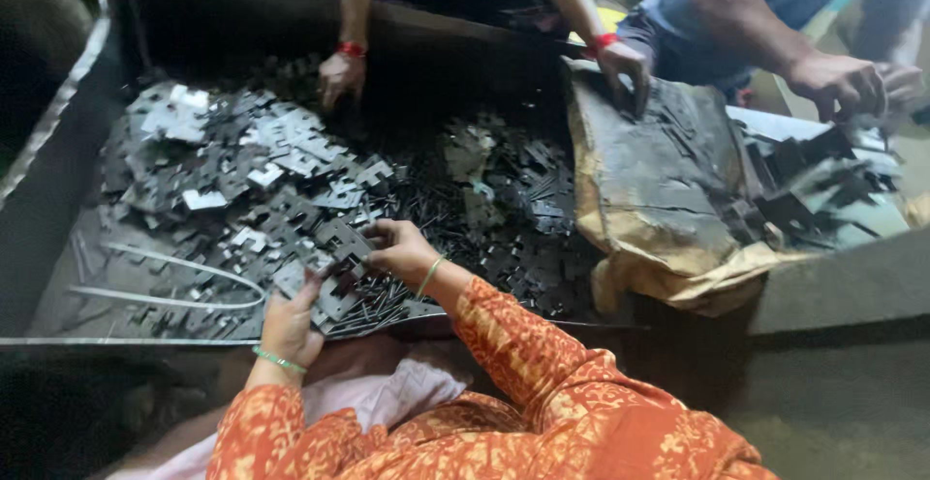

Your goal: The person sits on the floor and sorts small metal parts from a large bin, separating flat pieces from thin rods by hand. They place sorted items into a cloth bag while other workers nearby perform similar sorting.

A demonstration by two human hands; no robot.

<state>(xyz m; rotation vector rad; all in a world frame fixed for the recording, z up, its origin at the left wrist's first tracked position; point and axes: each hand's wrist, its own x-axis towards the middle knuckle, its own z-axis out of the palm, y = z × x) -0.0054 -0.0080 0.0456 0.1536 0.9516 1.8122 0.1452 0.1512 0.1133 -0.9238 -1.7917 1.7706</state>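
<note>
We see a large dark metal tray (pixel 58 180) filling most of the view, its raised walls closing it off at nine and twelve o'clock and its near rim running along six o'clock just ahead of our hands; the only bare floor inside it lies at eight o'clock, where a loop of white strap (pixel 184 281) lies. Heaped across the tray from ten o'clock to the centre are flat, notched metal stampings (pixel 262 165), grey where light hits them and black elsewhere, so that toward three o'clock single pieces are hard to tell apart. At three o'clock a crumpled brown sack (pixel 649 199), blackened on top, slumps over the tray's right edge, and more dark pieces (pixel 814 180) sit beyond it. Our left hand (pixel 291 320), at six o'clock, is curled with the thumb up, gripping the near edge of a small stack of stampings (pixel 334 281); our right hand (pixel 402 247), just beside it toward the centre, is closed with fingers bent over the far end of the same stack. At twelve o'clock another person's two hands (pixel 341 75), each with a red wrist thread, reach in, one into the pile and one (pixel 625 63) pressing on the sack. At two o'clock a third person's hands (pixel 838 83) are partly cut off by the frame, and we cannot tell what they hold.
</note>
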